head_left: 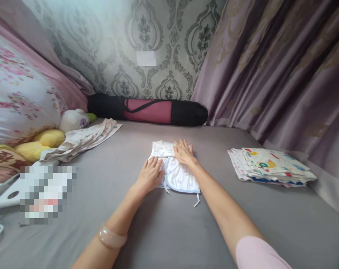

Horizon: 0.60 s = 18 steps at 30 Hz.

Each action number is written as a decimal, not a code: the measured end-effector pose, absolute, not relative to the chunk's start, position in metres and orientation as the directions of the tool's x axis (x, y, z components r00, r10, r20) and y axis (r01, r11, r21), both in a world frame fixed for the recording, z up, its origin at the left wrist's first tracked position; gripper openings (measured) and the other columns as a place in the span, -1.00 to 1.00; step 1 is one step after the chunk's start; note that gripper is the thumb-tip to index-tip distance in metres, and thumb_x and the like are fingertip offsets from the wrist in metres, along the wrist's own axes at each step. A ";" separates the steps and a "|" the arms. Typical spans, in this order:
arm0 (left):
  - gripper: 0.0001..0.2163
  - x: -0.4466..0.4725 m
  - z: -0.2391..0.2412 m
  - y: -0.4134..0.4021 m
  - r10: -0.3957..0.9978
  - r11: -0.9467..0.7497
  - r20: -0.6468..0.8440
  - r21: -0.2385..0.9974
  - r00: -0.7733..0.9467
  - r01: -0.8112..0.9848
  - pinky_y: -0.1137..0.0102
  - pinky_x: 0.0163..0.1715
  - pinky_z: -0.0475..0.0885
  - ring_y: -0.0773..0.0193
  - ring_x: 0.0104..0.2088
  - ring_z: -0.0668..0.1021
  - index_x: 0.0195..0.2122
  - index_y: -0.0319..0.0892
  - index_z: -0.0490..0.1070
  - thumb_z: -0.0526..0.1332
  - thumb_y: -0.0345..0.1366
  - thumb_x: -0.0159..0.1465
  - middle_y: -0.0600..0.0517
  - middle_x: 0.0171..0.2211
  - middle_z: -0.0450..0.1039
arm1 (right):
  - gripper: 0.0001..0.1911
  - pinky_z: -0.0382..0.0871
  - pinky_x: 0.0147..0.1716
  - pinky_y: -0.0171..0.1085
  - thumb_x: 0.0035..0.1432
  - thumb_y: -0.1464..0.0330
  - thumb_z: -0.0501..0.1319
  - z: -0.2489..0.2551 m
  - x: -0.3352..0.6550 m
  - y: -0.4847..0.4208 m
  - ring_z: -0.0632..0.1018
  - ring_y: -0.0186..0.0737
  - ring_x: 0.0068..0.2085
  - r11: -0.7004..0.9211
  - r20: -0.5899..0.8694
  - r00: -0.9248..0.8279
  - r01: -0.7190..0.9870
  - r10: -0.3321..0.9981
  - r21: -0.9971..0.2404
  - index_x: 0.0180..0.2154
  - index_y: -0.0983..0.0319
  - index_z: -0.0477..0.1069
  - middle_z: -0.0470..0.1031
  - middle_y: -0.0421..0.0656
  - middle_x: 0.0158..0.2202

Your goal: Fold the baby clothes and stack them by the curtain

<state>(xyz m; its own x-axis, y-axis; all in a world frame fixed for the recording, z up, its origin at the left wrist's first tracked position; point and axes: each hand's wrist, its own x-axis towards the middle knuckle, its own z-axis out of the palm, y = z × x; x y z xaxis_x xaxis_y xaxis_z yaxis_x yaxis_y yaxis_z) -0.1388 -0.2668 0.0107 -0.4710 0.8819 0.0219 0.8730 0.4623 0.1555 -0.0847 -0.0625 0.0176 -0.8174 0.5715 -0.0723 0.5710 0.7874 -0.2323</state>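
A small white baby garment [183, 181] with blue trim, a faint print and thin tie strings lies partly folded on the grey bed sheet. My left hand [151, 172] rests flat on its left side, fingers together and stretched out. Farther up, my right hand [184, 152] lies flat on the upper right part with its fingers slightly spread. Both palms press on the cloth, and neither hand grips it. The hands and right forearm hide part of the garment.
Folded printed cloths [273, 164] are stacked at the right. A crumpled printed cloth [88, 138], plush toys [74, 119] and a floral pillow [23, 89] line the left, near white plastic items [9, 196]. A long black and maroon bag [149, 111] lies against the wall.
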 end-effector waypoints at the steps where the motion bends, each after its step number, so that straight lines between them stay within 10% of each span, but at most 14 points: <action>1: -0.52 -0.137 0.008 -0.268 0.881 0.461 0.032 0.157 -0.471 0.873 0.04 0.30 0.05 -0.02 0.36 0.08 0.29 -0.28 0.14 -0.05 -0.18 0.41 -0.21 0.35 0.05 | -0.39 -0.39 0.30 0.12 0.39 0.13 -0.31 0.012 -0.084 -0.062 -0.18 -0.04 0.41 0.783 -0.072 -0.810 0.582 0.582 -0.220 0.37 0.14 -0.06 -0.19 -0.09 0.43; 12: -0.57 -0.134 -0.008 -0.278 0.880 0.421 0.166 0.159 -0.444 0.893 0.02 0.28 0.10 -0.02 0.32 0.18 0.23 -0.25 0.22 -0.03 -0.18 0.40 -0.22 0.30 0.18 | -0.39 -0.32 0.29 0.18 0.40 0.15 -0.31 0.010 -0.086 -0.060 -0.13 0.00 0.41 0.796 -0.135 -0.808 0.588 0.573 -0.144 0.37 0.17 -0.06 -0.16 -0.07 0.43; 18: -0.59 -0.133 -0.012 -0.280 0.870 0.411 0.223 0.161 -0.439 0.897 0.04 0.27 0.11 0.01 0.30 0.23 0.20 -0.23 0.24 -0.04 -0.17 0.40 -0.21 0.27 0.23 | -0.41 -0.36 0.32 0.08 0.39 0.20 -0.26 0.018 -0.110 -0.082 -0.18 -0.12 0.41 0.948 -0.008 -0.955 0.296 0.297 -0.114 0.37 0.18 -0.06 -0.16 -0.13 0.43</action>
